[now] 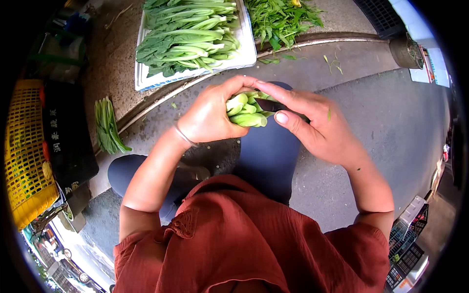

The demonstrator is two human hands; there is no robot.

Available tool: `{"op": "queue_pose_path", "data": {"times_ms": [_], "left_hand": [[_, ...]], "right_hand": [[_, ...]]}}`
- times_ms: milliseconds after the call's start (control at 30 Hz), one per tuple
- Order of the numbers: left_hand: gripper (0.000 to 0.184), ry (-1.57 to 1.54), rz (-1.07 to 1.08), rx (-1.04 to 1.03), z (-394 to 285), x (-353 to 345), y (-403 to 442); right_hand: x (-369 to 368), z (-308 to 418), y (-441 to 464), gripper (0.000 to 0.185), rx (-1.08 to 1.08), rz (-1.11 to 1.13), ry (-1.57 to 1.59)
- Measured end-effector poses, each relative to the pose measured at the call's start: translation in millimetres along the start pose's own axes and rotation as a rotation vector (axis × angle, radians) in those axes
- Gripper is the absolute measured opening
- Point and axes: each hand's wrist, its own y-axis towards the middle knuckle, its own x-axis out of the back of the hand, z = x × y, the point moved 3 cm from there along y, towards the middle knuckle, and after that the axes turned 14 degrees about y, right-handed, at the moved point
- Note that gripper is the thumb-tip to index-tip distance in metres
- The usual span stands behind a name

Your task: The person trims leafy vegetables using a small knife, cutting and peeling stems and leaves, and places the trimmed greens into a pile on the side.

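My left hand (211,110) is wrapped round a bunch of leafy green vegetable stalks (248,118), with the cut ends facing right. Their leaves are hidden behind the hand. In my right hand (315,119) is a small knife (270,104), its dark blade lying against the stalk ends. The knife's handle is mostly covered by the fingers. Both hands meet at the fingertips above my knee. Beyond them, a white foam tray (246,57) bears rows of the same green stalks (193,36), laid side by side.
Loose green leaves (283,22) lie in a heap behind the tray's right side. A small bunch of greens (108,126) rests on the ground at left, near a yellow plastic crate (27,151) and a black crate (68,132). A bucket (406,52) stands at upper right.
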Motion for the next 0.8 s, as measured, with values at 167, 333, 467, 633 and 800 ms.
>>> {"op": "queue_pose_path", "data": {"times_ms": [167,333,467,633,800], "left_hand": [[0.055,-0.024,-0.034,0.024,-5,-7,5],[0.049,0.022,-0.047,0.108,-14,-6,6],[0.048,0.059,-0.121,0.119,-12,-14,2],[0.048,-0.016,-0.17,0.125,-13,-18,0],[0.051,0.089,-0.232,0.01,-17,-17,0]], "right_hand": [[6,-1,-2,0.038,-0.079,0.047,-0.155],[2,-6,-6,0.039,0.023,-0.14,-0.141],[-2,-4,-9,0.036,-0.078,-0.184,-0.125],[-6,-7,-11,0.035,-0.063,-0.249,-0.061],[-2,-2,-14,0.038,-0.113,-0.152,0.155]]}}
